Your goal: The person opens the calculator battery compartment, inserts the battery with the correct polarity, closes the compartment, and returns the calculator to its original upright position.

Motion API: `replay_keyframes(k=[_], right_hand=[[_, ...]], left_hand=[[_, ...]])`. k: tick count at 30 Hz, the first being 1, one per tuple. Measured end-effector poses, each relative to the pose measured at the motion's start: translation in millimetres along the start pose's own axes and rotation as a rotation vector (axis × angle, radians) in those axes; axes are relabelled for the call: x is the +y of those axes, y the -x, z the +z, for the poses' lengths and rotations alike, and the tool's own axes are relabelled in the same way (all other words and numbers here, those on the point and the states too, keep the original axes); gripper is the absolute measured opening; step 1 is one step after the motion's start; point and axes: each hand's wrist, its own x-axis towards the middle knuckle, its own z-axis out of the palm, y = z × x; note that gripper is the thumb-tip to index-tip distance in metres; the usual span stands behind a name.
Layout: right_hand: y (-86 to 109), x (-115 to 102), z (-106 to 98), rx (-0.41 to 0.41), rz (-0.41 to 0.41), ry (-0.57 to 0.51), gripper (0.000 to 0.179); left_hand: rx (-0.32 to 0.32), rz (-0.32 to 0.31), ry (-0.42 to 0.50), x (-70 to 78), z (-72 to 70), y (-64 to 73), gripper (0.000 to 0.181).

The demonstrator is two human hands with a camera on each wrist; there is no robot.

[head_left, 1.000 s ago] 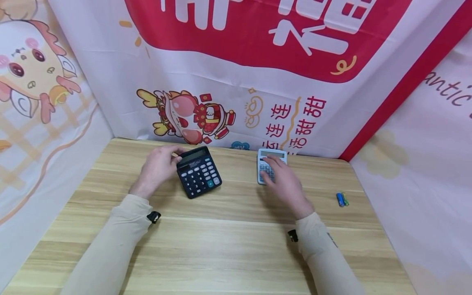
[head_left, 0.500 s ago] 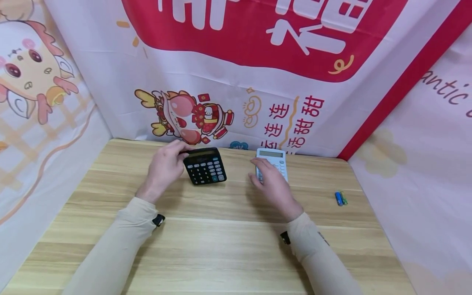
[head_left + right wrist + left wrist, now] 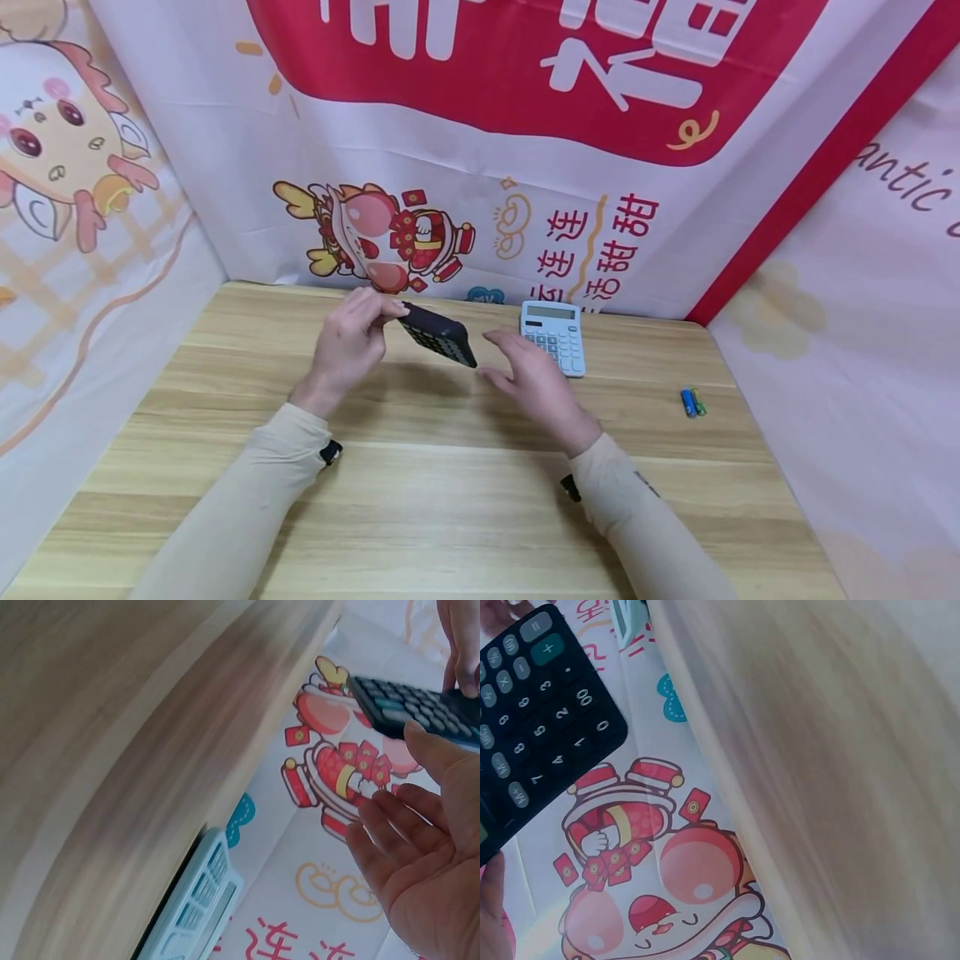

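Observation:
My left hand (image 3: pixel 351 342) pinches a black calculator (image 3: pixel 438 335) by its display end and holds it tilted above the table. In the left wrist view the keys of the black calculator (image 3: pixel 540 712) face the camera, with my left thumb at the lower left. My right hand (image 3: pixel 536 379) is spread beside the free end of the black calculator, its palm facing it in the right wrist view. There the thumb of my right hand (image 3: pixel 427 847) overlaps the calculator's edge. Behind the right hand a light blue calculator (image 3: pixel 572 346) lies on the table, partly covered by that hand.
Two small batteries (image 3: pixel 689 403), one blue and one green, lie on the right side of the wooden table (image 3: pixel 442 508). A printed fabric backdrop (image 3: pixel 450 150) rises along the table's far edge, with more printed cloth at both sides.
The black calculator has been lifted and tilted, its keys turning away from the head view, as my left hand moved right. My right hand moved left, off the light blue calculator and toward the black one.

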Motion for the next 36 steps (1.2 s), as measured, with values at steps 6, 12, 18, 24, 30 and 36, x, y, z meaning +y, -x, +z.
replay_keyframes(k=[6,12,18,24,30,36], right_hand=[[0.0,-8,3,0.036,-0.065,-0.004,0.051],[1.6,-7,7,0.126,-0.178,0.046,0.034],[5.2,-4,6,0.229,-0.264,0.109,0.034],[8.1,-2,4,0.321,-0.303,0.122,0.044],[9.5,-1,2,0.398,-0.304,0.166,0.05],[8.3,1,5,0.455,-0.328,0.236,0.047]], left_hand=[[0.036,0.06,0.046,1.9,4.4,2.2,0.038],[0.03,0.097,0.047,5.0,4.7,3.8,0.038],[0.016,0.09,0.084,2.2,4.6,3.4,0.037],[-0.064,0.052,0.09,-2.8,1.8,1.6,0.032],[-0.208,0.028,0.048,-6.8,-1.7,0.2,0.027],[-0.321,0.052,0.015,-4.6,-4.5,-0.3,0.04]])
